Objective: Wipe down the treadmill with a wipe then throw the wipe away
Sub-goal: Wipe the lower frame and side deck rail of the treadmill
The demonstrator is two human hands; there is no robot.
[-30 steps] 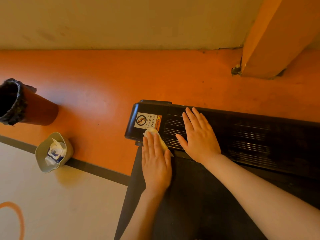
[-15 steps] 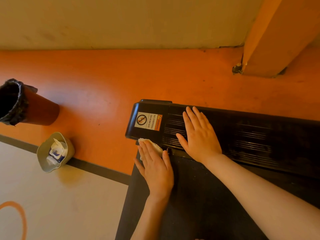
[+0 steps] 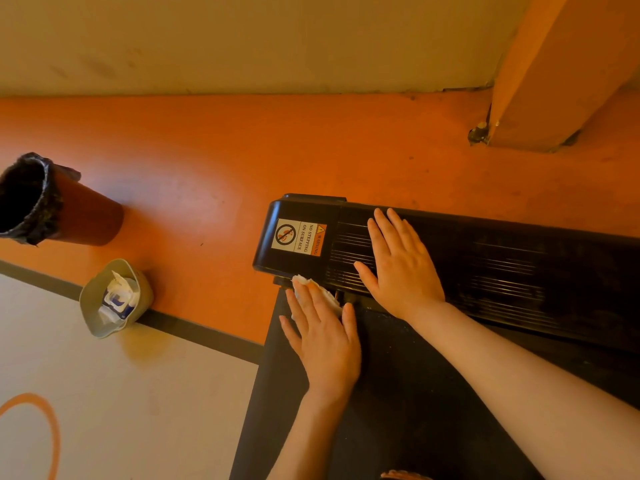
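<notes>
Pressing wipe (image 3: 313,289) mostly hidden under left hand (image 3: 322,336), treadmill (image 3: 519,271) cut off right

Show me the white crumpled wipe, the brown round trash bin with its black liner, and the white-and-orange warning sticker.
white crumpled wipe (image 3: 302,281): head view, bare corner beyond the fingertips.
brown round trash bin (image 3: 90,213): head view, its outer side wall.
white-and-orange warning sticker (image 3: 298,237): head view, sticker's middle.

Left hand (image 3: 323,344) flat on wipe (image 3: 313,289)
</notes>
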